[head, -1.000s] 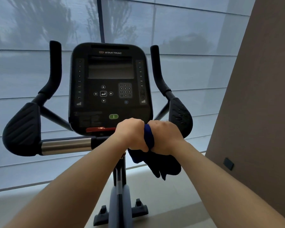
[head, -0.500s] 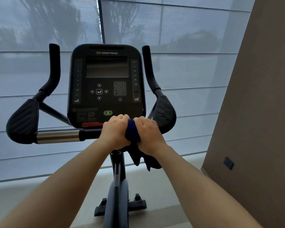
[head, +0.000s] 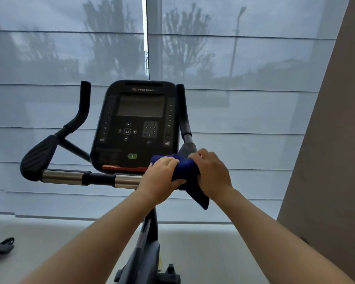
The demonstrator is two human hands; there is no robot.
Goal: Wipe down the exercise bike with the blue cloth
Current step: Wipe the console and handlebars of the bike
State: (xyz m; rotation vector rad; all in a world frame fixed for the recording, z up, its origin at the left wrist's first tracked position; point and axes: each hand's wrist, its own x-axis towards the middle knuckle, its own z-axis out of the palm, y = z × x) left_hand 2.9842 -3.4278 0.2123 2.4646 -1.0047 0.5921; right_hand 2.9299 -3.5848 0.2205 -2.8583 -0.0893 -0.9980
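Exercise bike [head: 150, 226] wipe: blue cloth [head: 185, 167] is bunched on the right end of the handlebar [head: 62, 177], just under the console [head: 139, 128] corner.
Left hand [head: 162, 177] and right hand [head: 212, 173] each have fingers curled tight round the cloth, nothing else held. I read this as the bar/right-pad step. Next move probably needs the cloth slid along the bar under steady pressure, then up to the console. Readable: "STAR TRAC" on top of the console, plus keypad digits. The lower-left label is too small to read.
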